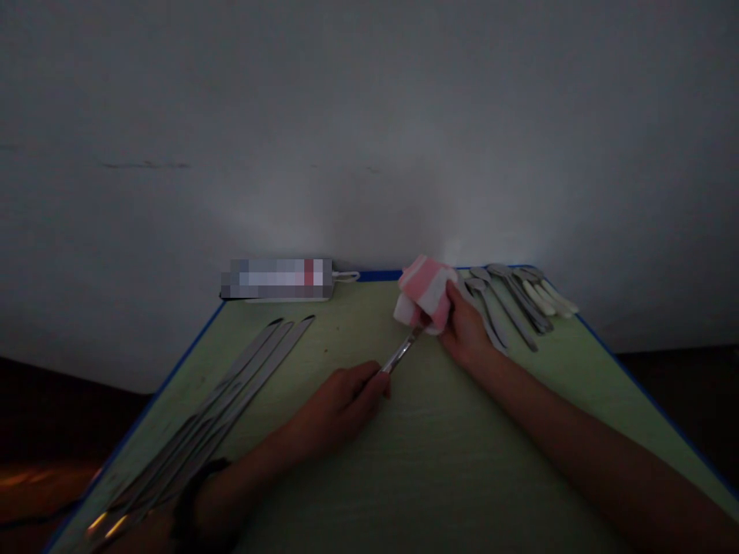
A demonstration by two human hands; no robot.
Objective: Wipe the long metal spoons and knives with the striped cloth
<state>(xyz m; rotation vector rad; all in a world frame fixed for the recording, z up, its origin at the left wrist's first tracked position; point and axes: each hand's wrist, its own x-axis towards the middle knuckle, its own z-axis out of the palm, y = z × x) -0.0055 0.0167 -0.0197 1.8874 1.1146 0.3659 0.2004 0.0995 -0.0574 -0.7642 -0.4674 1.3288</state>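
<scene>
My left hand (361, 392) is closed round the near end of a piece of shiny metal cutlery (402, 350). Its far end goes into a folded pink and white striped cloth (430, 286), which hides its kind. My right hand (465, 327) is closed on that cloth, wrapping it about the cutlery. Both hands are above the middle of the table. Just right of my right hand lie several metal spoons (508, 308), side by side. Left of my left arm, several long table knives (262, 358) lie slanting in rows, partly covered by the arm at the lower left.
At the back left of the light green table (462, 454) lies a long blurred-out box (277, 278) with a white loop at its right end. Cream handles (543, 298) lie among the spoons at the right. A blue edge borders the table, and a grey wall (369, 138) stands behind it.
</scene>
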